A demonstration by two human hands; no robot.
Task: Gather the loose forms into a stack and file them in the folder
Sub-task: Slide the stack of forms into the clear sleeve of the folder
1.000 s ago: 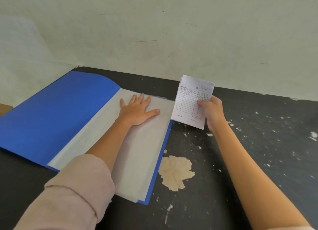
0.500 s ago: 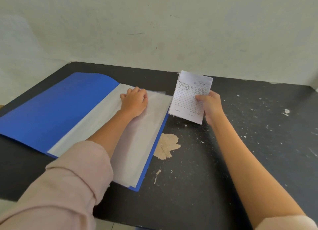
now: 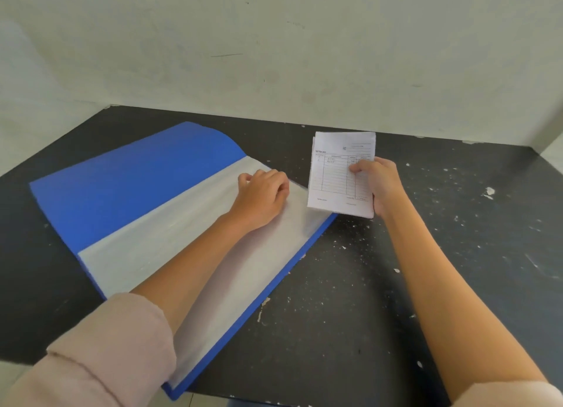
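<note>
The black counter (image 3: 426, 285), speckled with white flecks and chipped paint, fills the lower view and meets a pale wall at the back. On its left half lies the blue folder (image 3: 137, 187), opened flat, its cover spread to the left and a whitish clear sleeve (image 3: 170, 248) covering its right half.

The left hand (image 3: 262, 193) sits on the far end of that sleeve. 1 second ago it lay flat with fingers spread; now the fingers are curled under, knuckles up, at the sleeve's top edge — apparently pinching or lifting the plastic, though whether anything is actually caught between the fingertips cannot be told from here. That change reads as the opening of the pocket getting under way.

The right hand (image 3: 380, 184) is closed on the stack of forms (image 3: 338, 175), thumb across the printed face and fingers behind, holding the sheets upright above the counter. The stack has come down and left since a second ago: its lower left corner now overlaps the folder's right edge, just beside the left hand.

So the gathering looks done — no loose form shows on the counter — and filing is the step in hand. The next move likely calls for the sleeve's mouth to gape enough for the stack to slide in squarely; thin sheets held by 1 edge may fan or snag on the plastic.
</note>
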